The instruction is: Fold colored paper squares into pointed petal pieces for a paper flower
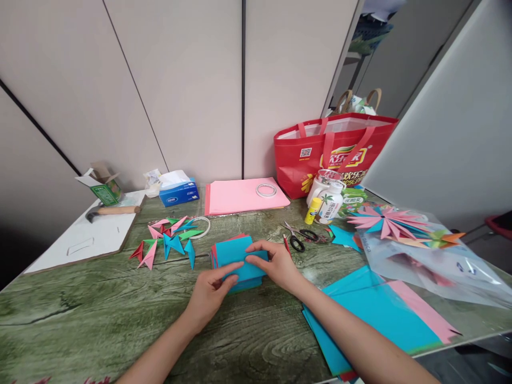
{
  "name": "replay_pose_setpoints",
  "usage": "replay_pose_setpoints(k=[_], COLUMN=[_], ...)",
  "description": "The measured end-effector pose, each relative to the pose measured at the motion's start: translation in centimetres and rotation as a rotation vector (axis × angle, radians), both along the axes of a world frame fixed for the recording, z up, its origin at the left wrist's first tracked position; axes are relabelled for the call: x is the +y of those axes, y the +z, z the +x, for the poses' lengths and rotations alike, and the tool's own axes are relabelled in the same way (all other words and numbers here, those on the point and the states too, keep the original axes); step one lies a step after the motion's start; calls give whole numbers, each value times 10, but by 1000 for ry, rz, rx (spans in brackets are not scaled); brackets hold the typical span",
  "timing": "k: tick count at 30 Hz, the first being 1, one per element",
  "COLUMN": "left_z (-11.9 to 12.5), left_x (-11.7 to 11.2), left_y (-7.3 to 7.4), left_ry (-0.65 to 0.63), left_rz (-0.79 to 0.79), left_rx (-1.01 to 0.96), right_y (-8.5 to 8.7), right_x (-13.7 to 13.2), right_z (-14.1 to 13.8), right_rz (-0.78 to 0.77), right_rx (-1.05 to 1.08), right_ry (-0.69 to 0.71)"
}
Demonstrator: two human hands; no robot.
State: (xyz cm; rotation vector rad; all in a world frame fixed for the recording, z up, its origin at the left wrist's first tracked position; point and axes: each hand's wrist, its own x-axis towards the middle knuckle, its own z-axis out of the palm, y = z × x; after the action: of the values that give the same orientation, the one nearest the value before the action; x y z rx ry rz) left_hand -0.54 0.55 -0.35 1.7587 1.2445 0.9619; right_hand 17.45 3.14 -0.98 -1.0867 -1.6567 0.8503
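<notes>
My left hand (208, 293) holds the lower left part of a small blue paper sheet (235, 249), its thumb and forefinger close together. On the sheet's right side, the thumb and forefinger of my right hand (280, 264) pinch the paper. The sheet looks curled or folded over, and it sits on a small stack of coloured paper with red and pink edges (214, 260) at the left. My fingers hide part of its surface. Left of the stack lie several folded paper points, blue (173, 244), pink (149, 257), red and green.
Scissors (296, 240) and a yellow glue stick (313, 210) lie right of the stack. Larger blue sheets (372, 304) rest under my right forearm. Behind are pink sheets (240, 194), a tissue box (178, 193) and a red bag (294, 160). A hammer (116, 210) lies left.
</notes>
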Motion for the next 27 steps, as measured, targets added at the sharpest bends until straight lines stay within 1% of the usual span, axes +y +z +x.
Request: replay_pose_setpoints(k=[6, 10, 12, 14, 15, 17, 19, 23, 27], left_z=[-1, -3, -3, -3, -3, -3, -3, -4, -3], left_x=[-1, 2, 2, 2, 1, 0, 0, 0, 1], left_y=[-1, 0, 0, 0, -1, -2, -4, -6, -6], left_ry=[41, 132, 150, 145, 141, 130, 115, 105, 103], left_rz=[-24, -35, -39, -38, -37, -48, -89, -175, -207], left_rx=[2, -25, -48, -67, -76, -109, -166, -271, -330], right_y=[1, 2, 0, -1, -2, -1, 1, 5, 6], right_x=[1, -1, -3, -5, -6, -8, -9, -9, -7], right_z=[1, 0, -2, -5, -7, -9, -11, -11, -7], right_rz=[-58, -143, -152, -195, -251, -391, -484, -508, -560], right_rx=[18, 118, 125, 130, 150, 225, 299, 382, 427], right_ry=[-41, 83, 93, 76, 88, 149, 203, 227, 257])
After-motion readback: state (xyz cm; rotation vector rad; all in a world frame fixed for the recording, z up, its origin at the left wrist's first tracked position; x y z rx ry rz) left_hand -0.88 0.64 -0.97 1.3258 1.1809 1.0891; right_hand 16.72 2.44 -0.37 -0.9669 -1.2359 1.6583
